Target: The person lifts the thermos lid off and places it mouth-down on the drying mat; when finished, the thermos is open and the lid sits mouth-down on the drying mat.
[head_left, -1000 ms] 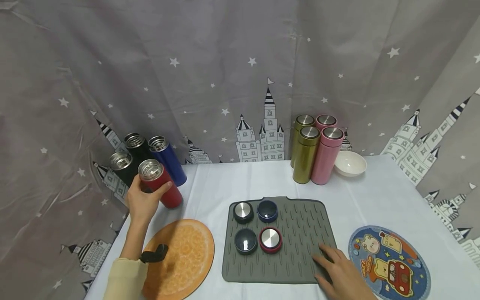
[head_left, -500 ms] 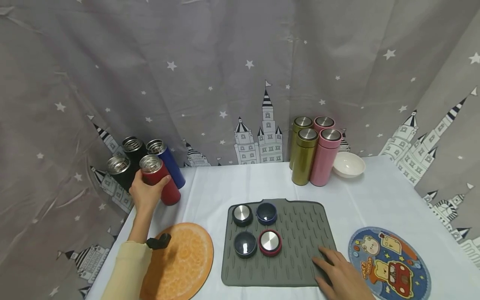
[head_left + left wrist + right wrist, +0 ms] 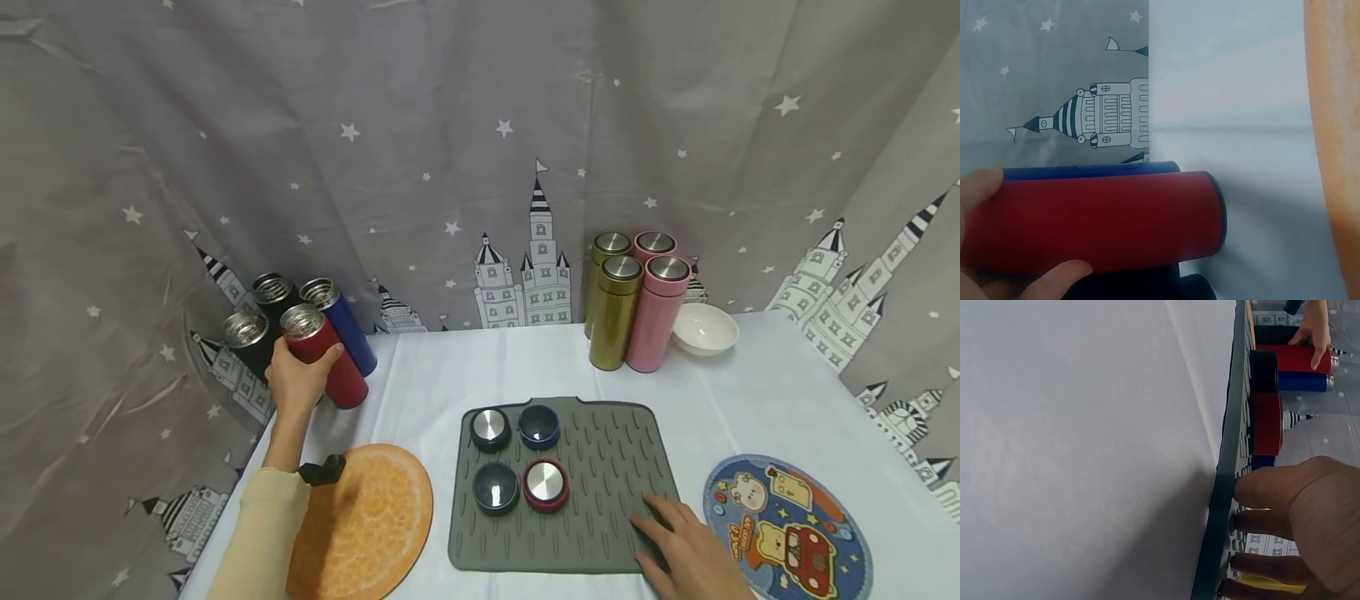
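My left hand (image 3: 296, 375) grips a red thermos bottle (image 3: 347, 379) by its upper part, thumb on one side and fingers on the other. The bottle stands upright without its lid, showing a steel mouth. Right behind it is a lidless blue thermos (image 3: 352, 337), which it overlaps in the left wrist view. Two black thermoses (image 3: 251, 343) stand beside my fingers. My right hand (image 3: 693, 550) rests with spread fingers on the right front edge of a grey ribbed mat (image 3: 600, 492). On that mat lie several lids, among them a red-rimmed lid (image 3: 545, 483) and a navy lid (image 3: 538, 425).
Green thermoses (image 3: 613, 325) and pink thermoses (image 3: 654, 329) with lids on stand at the back right, beside a white bowl (image 3: 705, 329). An orange round placemat (image 3: 375, 508) lies front left. A blue cartoon placemat (image 3: 787, 525) lies right. A grey curtain (image 3: 435, 108) hangs behind the table.
My left hand has shifted the red thermos slightly back, closer to the blue and black ones. My right hand stays on the mat. The head view has shifted a little.
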`<state>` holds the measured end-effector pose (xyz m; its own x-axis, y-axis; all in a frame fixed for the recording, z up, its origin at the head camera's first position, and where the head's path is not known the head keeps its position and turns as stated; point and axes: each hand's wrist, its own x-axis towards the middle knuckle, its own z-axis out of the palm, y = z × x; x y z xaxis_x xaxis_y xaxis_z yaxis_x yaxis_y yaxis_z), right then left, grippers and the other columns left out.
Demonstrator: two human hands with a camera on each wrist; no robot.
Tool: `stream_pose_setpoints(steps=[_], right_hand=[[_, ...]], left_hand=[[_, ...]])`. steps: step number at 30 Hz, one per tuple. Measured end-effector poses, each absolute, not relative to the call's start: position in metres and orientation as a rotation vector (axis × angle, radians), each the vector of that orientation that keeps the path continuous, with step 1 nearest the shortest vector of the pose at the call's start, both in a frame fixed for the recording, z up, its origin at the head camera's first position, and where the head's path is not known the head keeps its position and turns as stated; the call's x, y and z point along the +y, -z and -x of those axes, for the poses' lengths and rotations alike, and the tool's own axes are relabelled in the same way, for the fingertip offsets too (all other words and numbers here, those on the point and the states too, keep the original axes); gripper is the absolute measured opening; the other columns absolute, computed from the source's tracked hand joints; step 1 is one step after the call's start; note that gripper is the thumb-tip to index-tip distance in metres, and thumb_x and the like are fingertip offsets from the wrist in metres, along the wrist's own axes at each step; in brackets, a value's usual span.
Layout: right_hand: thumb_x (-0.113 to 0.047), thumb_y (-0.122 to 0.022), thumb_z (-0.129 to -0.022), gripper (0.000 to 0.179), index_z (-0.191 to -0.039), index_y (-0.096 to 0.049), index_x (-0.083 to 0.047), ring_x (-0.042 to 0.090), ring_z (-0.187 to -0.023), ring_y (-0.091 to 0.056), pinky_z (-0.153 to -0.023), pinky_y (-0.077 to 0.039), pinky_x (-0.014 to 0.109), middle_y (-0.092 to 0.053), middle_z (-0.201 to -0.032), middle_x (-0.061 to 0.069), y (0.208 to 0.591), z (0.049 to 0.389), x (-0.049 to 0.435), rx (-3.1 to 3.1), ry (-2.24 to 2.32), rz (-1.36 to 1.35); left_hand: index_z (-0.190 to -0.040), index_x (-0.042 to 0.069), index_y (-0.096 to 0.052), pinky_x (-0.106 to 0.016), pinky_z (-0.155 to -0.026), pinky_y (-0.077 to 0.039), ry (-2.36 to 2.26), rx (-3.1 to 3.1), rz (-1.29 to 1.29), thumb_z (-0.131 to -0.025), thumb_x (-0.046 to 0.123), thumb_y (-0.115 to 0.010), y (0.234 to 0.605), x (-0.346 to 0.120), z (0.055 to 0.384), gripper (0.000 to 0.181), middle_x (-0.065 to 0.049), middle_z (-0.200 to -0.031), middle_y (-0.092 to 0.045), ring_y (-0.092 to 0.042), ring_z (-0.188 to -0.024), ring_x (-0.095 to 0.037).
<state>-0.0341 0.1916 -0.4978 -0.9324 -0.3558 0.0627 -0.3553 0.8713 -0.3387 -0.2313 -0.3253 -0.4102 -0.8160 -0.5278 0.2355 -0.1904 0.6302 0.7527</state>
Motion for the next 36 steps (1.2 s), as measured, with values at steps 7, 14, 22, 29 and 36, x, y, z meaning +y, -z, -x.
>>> stream_pose_setpoints(steps=[7,14,22,29,36], right_hand=[[-0.035,-0.082,-0.080,0.042,-0.114,-0.074,-0.011,0.039,-0.116,-0.057,-0.087,-0.052,0.053,-0.059,-0.130,0.015,0.498,0.035,0.192,3.021,0.544,0.562],[-0.033,-0.080,-0.082,0.040,-0.115,-0.073,-0.010,0.040,-0.117,-0.057,-0.087,-0.052,0.054,-0.058,-0.131,0.017,0.497,0.036,0.188,3.018,0.556,0.588],[-0.035,-0.081,-0.081,0.042,-0.114,-0.073,-0.011,0.039,-0.118,-0.056,-0.090,-0.050,0.055,-0.058,-0.132,0.016,0.499,0.036,0.189,2.993,0.565,0.527],[-0.032,-0.081,-0.081,0.040,-0.113,-0.074,-0.010,0.038,-0.117,-0.057,-0.088,-0.051,0.054,-0.059,-0.131,0.016,0.498,0.033,0.190,3.047,0.568,0.549],[-0.032,-0.081,-0.081,0.040,-0.113,-0.074,-0.010,0.038,-0.117,-0.057,-0.089,-0.051,0.053,-0.059,-0.130,0.016,0.499,0.032,0.190,3.057,0.551,0.553]], left_hand=[[-0.147,-0.005,-0.037,-0.062,-0.104,-0.036,1.039,-2.436,-0.555,-0.085,0.035,-0.077,0.416,-0.324,0.227,0.084,-0.031,-0.138,-0.051,-0.046,-0.127,-0.049],[-0.148,-0.004,-0.037,-0.052,-0.096,-0.046,1.095,-2.407,-0.547,-0.086,0.029,-0.077,0.424,-0.325,0.201,0.081,-0.029,-0.132,-0.057,-0.059,-0.117,-0.042],[-0.135,0.001,-0.053,-0.043,-0.086,-0.042,1.051,-2.381,-0.612,-0.087,0.032,-0.075,0.426,-0.311,0.184,0.061,-0.019,-0.109,-0.070,-0.065,-0.100,-0.036],[-0.109,0.002,-0.068,-0.021,-0.061,-0.046,1.023,-2.349,-0.459,-0.088,0.026,-0.074,0.420,-0.280,0.190,0.032,-0.013,-0.092,-0.072,-0.067,-0.081,-0.024],[-0.108,0.001,-0.068,-0.012,-0.064,-0.047,1.139,-2.311,-0.248,-0.086,0.018,-0.077,0.417,-0.246,0.206,0.030,-0.013,-0.097,-0.073,-0.070,-0.083,-0.022]])
